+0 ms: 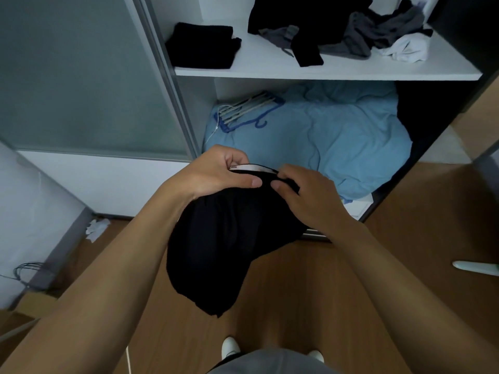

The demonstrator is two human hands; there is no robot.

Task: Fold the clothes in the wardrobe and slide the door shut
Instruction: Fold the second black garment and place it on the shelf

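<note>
A black garment (224,252) with a white label at its top edge hangs in front of the open wardrobe. My left hand (221,171) pinches the top edge at the label. My right hand (305,195) grips the same edge just to the right. On the white shelf (324,72) above lie a folded black item (202,45) at the left and a loose heap of black, grey and white clothes (351,31) at the right. The frosted sliding door (81,76) stands at the left, slid aside.
Below the shelf a crumpled light blue sheet (337,136) fills the wardrobe floor, with a bundle of hangers (243,109) on it. The wooden floor (324,292) holds white scraps (95,229) at the left, cables (27,271), and my white shoes (229,346).
</note>
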